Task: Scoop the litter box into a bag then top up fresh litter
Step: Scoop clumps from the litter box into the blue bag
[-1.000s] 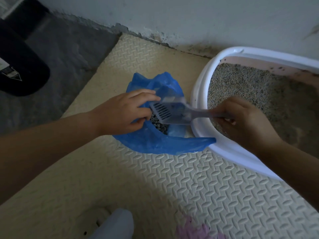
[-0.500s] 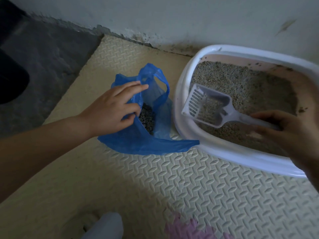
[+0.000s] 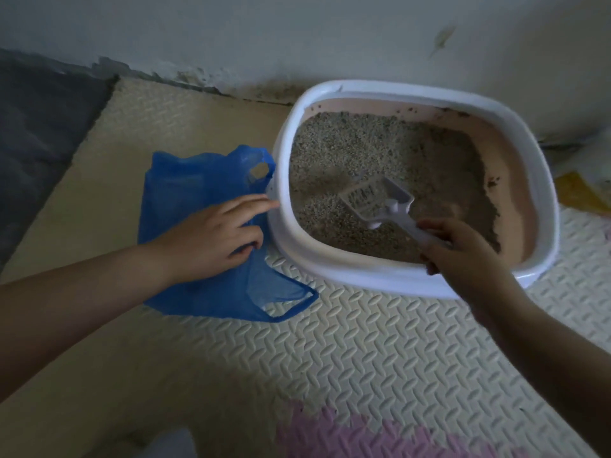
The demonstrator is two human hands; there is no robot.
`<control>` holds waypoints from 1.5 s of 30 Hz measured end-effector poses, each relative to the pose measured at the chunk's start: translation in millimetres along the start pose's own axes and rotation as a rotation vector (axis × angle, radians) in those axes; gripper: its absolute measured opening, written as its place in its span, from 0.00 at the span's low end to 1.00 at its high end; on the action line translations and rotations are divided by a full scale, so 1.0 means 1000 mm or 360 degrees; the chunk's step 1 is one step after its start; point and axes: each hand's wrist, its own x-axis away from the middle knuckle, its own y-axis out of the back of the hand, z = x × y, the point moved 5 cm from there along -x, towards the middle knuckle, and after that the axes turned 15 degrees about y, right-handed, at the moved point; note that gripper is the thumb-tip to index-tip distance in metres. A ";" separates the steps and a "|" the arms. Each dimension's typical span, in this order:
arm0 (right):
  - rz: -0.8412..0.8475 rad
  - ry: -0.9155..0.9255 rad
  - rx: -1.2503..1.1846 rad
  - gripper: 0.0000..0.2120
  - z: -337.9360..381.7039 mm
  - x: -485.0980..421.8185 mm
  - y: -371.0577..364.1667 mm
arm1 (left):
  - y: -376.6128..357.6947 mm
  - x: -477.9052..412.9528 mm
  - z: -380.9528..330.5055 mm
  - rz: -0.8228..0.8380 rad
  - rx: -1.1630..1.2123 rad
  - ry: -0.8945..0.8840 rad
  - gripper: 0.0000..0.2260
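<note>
Head view: a cream foam mat (image 3: 330, 358) with a raised tread pattern covers the floor up to a stained wall base. The litter box (image 3: 363, 282) stands on the mat against the wall. It is an oval tub with a broad white rim and a pinkish inner wall, soiled with dark specks along the far edge. The grey granular litter (image 3: 357, 143) inside is uneven, piled higher at the far left and darker and lower toward the right. The blue bag (image 3: 185, 193) lies on the mat touching the box's left side. It is thin translucent plastic, slumped, with both loop handles visible. The left hand (image 3: 211, 236) rests on the bag, lower fingers curled into the plastic and index finger straight toward the rim. The right hand (image 3: 463, 256) is closed round the handle of the scoop (image 3: 377, 198). The scoop is pale slotted plastic, its head down in the litter near the box's middle and carrying some granules.
</note>
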 end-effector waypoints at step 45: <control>0.0439 0.1243 0.0524 0.22 0.084 0.081 -0.075 | 0.010 -0.003 0.003 -0.0204 -0.0211 -0.0010 0.17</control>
